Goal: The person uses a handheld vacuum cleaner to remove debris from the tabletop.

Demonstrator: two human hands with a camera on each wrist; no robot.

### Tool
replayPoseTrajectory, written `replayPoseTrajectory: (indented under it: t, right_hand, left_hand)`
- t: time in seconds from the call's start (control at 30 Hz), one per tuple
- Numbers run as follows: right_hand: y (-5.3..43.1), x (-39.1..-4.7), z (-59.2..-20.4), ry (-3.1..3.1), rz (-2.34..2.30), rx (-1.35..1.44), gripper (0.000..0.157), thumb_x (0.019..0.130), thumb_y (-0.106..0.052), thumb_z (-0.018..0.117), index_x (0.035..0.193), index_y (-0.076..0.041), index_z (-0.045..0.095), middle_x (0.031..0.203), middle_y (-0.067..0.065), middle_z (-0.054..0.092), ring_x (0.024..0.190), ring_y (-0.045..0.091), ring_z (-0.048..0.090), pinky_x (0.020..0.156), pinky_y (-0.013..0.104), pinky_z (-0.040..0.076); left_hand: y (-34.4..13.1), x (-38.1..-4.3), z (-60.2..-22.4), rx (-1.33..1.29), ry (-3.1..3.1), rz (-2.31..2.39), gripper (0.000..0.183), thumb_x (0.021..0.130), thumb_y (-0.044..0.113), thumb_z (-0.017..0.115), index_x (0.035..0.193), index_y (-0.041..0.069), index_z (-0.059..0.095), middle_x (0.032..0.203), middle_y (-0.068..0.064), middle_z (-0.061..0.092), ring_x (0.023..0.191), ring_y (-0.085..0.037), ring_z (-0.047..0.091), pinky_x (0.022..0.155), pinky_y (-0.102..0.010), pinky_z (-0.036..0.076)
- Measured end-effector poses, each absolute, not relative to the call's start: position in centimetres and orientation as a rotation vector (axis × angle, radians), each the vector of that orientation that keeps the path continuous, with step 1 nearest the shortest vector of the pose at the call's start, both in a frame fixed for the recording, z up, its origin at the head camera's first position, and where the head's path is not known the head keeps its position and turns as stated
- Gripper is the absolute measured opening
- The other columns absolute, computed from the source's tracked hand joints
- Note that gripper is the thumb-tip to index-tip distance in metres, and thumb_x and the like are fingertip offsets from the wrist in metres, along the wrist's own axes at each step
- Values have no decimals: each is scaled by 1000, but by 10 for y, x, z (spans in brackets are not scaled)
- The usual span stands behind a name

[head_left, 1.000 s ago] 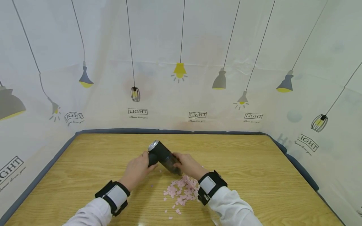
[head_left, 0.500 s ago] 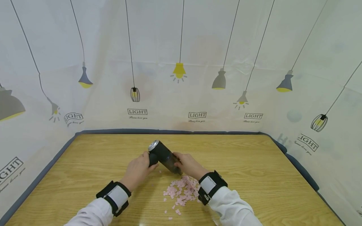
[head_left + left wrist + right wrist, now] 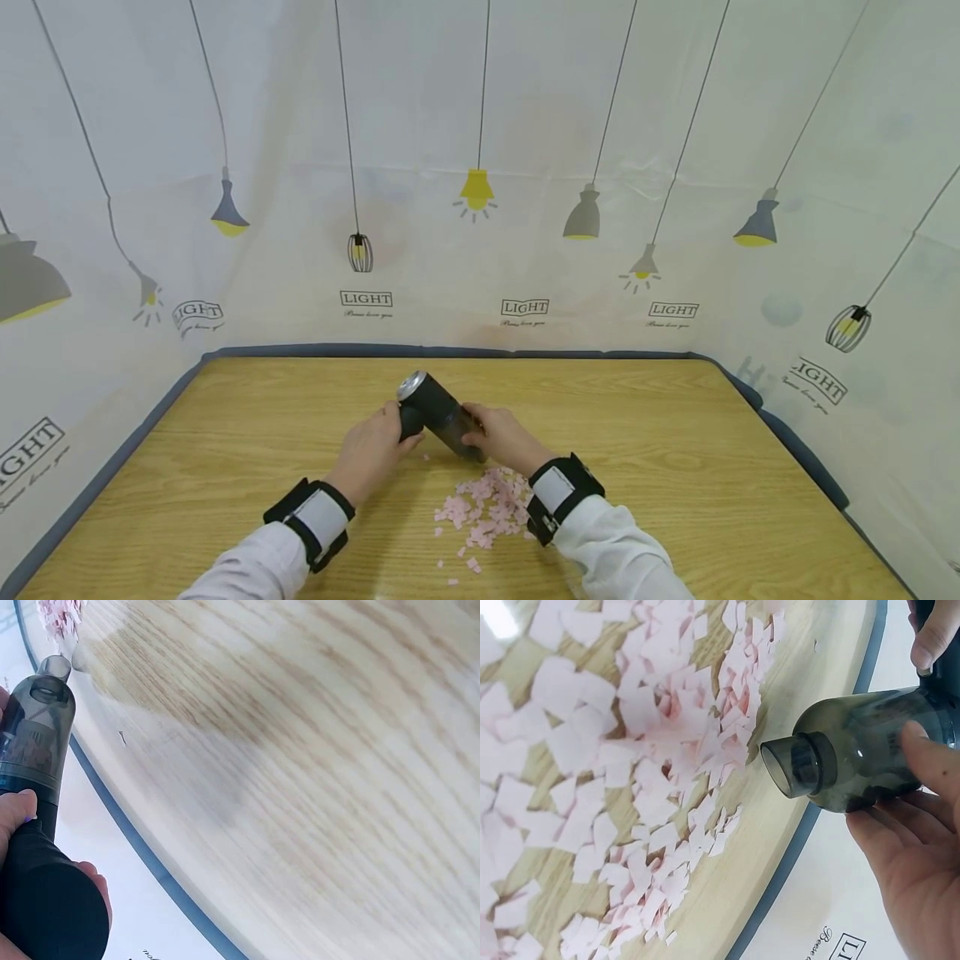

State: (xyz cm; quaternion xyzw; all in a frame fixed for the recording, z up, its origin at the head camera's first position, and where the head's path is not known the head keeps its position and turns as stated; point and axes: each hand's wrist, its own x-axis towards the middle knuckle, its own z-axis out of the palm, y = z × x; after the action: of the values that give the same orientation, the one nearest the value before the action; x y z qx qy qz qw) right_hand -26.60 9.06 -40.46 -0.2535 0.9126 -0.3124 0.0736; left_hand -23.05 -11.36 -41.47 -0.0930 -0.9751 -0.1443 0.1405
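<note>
A black handheld vacuum cleaner (image 3: 432,402) is tilted over the table, silver end up and to the left. My left hand (image 3: 371,450) grips its black handle (image 3: 56,911), the thumb lying along the body in the left wrist view. Around the smoky see-through dust cup (image 3: 862,750) curls my right hand (image 3: 506,437), thumb on one side and fingers on the other. The short clear nozzle (image 3: 784,766) points at a pile of pink paper scraps (image 3: 491,504) on the table. Some scraps appear inside the cup (image 3: 37,742).
The wooden table (image 3: 675,467) has a dark blue padded edge (image 3: 465,352). Behind it hangs a pale curtain (image 3: 420,125) printed with lamps. Several loose scraps (image 3: 474,565) lie in front of the main pile.
My left hand and the vacuum cleaner's rear end have shifted very slightly to the right. My right hand keeps its hold, and the pile looks about the same.
</note>
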Motion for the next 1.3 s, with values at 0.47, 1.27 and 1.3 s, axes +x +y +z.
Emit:
replayPoseTrajectory:
  t: [0.47,1.27,1.3]
  right_hand:
    - [96,-267,-400,2771,-999,-739,46,87,-11,65,128,-1,49,123,19,57,110,31,55,90,45,47]
    - [96,-269,-398,2768,-1066,-711,55,84,-17,70,129,4,45,122,21,56,107,32,55,87,46,47]
    - [96,-269,-398,2771,-1069,-717,56,83,-18,70,129,4,45,122,21,56,107,32,55,87,46,47]
  left_hand:
    - [-105,-233,-412,-272,-2799,-430,43,86,34,67,97,-5,51,72,-8,53,55,-16,47,48,-30,39]
    - [-101,-234,-407,-265,-2782,-438,47,85,34,68,101,-6,50,73,-10,56,54,-16,49,47,-31,41]
    - [-100,-234,-407,-265,-2781,-437,47,85,34,68,102,-6,50,73,-10,56,54,-16,49,47,-31,41]
